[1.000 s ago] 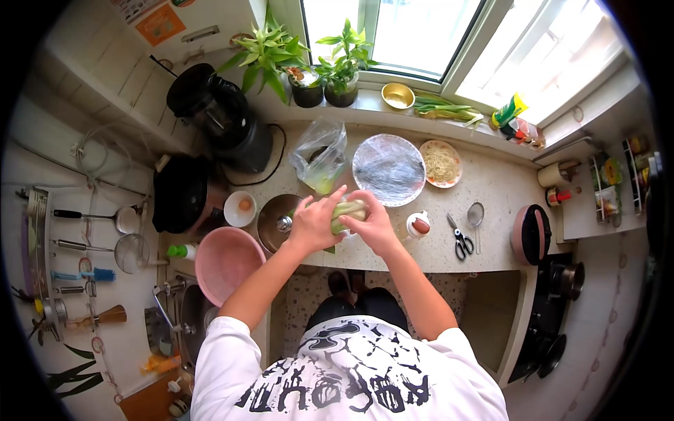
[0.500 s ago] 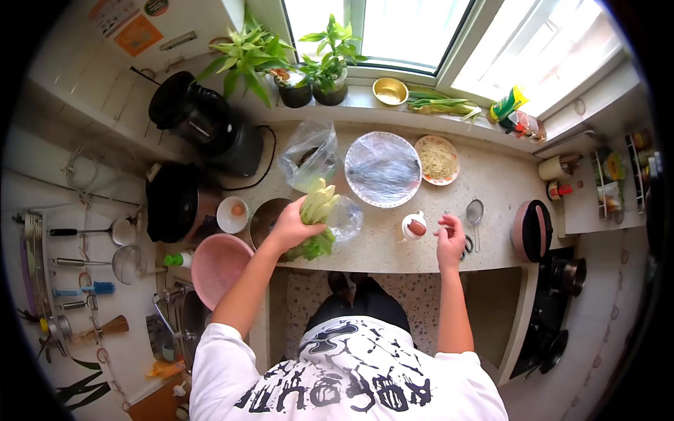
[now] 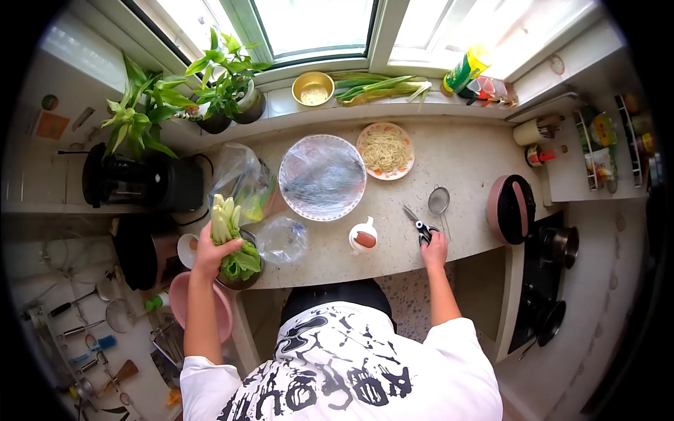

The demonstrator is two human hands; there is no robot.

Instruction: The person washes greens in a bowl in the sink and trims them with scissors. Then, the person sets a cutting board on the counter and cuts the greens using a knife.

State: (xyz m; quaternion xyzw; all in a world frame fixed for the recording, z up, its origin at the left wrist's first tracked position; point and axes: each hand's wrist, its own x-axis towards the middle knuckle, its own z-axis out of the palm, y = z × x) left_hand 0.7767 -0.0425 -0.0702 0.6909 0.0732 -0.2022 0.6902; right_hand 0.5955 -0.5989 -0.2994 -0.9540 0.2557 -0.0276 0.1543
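My left hand (image 3: 209, 254) is closed around a bunch of leafy lettuce (image 3: 240, 262). Its pale stem ends point away from me, and the green leaves hang over a dark metal bowl (image 3: 247, 281). On the right, my right hand (image 3: 435, 248) has its fingers closed at the black handles of a pair of scissors (image 3: 423, 230), whose blades point away to the left over the counter. A small strainer (image 3: 439, 201) lies just beyond that hand. Between my hands stands a white container with a reddish-brown patch (image 3: 364, 237).
Crumpled clear plastic (image 3: 282, 241) and a plastic bag (image 3: 242, 179) are near the lettuce. A film-covered bowl (image 3: 323, 177) and a plate of noodles (image 3: 386, 150) sit farther back. A pink basin (image 3: 217, 309) is at left; a pink-and-black appliance (image 3: 511, 209) is at right.
My left hand has carried the lettuce left, over the metal bowl. My right hand, empty before, has come down and closed on the scissors. The camera view has shifted to the right.
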